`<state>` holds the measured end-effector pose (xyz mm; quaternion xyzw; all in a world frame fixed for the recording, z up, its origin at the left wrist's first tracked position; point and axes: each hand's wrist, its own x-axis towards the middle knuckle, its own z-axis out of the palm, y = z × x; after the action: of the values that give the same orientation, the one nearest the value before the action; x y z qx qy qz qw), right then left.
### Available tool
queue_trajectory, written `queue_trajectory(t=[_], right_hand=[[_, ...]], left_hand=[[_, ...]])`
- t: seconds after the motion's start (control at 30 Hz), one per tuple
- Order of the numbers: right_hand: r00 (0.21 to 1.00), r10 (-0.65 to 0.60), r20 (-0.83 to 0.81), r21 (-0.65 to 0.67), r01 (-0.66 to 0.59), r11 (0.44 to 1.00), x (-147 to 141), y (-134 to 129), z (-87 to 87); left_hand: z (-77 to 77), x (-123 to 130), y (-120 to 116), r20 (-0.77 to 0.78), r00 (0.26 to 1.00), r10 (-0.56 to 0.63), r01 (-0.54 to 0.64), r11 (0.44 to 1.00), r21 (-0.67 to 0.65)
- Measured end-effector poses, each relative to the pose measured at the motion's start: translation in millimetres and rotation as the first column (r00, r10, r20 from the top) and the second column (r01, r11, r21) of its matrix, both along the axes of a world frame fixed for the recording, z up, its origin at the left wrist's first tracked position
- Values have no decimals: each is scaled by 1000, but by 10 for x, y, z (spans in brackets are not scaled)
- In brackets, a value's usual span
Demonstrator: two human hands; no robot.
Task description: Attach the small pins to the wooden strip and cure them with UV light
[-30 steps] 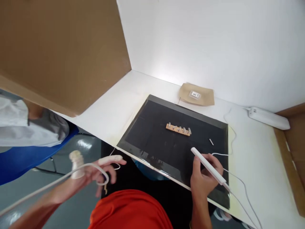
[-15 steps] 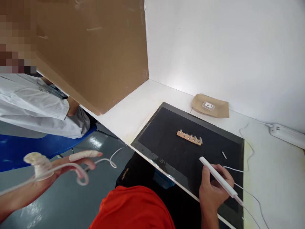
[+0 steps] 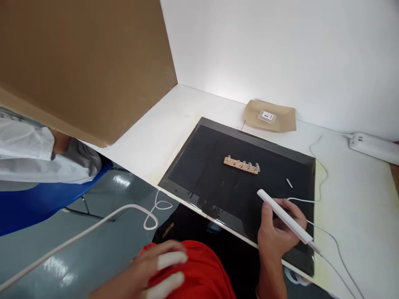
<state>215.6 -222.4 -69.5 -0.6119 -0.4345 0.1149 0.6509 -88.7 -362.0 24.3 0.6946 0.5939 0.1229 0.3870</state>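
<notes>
My right hand (image 3: 279, 232) is closed around a slim white device (image 3: 285, 216) with a cable at its lower end, above the front right of a black mat (image 3: 205, 149). Farther back on the mat lies a tan strip (image 3: 241, 165) with several clear tubes on it. A small white stick (image 3: 289, 183) rests to its right. My left hand (image 3: 156, 270), blurred, is over the red shirt (image 3: 199, 265) with its fingers apart; two fingers have white coverings. Nothing shows in it.
A brown paper tray (image 3: 285, 118) holding a small labelled packet stands at the back. A power strip (image 3: 374, 146) is at right. Cardboard (image 3: 93, 70) rises at left, beside a seated person's sleeve (image 3: 25, 139). A white cable (image 3: 77, 236) hangs at lower left.
My left hand has moved right and down, from the left side to over the red shirt. The whole view has shifted; my right hand still holds the white device.
</notes>
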Motion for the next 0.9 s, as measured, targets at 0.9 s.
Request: queue_trajectory(t=[0.9], right_hand=[[995,-57,-88,-161,42,986,-19,-53,120]], left_hand=[[-432,651,3226,-106,840,-533,532,769,353]])
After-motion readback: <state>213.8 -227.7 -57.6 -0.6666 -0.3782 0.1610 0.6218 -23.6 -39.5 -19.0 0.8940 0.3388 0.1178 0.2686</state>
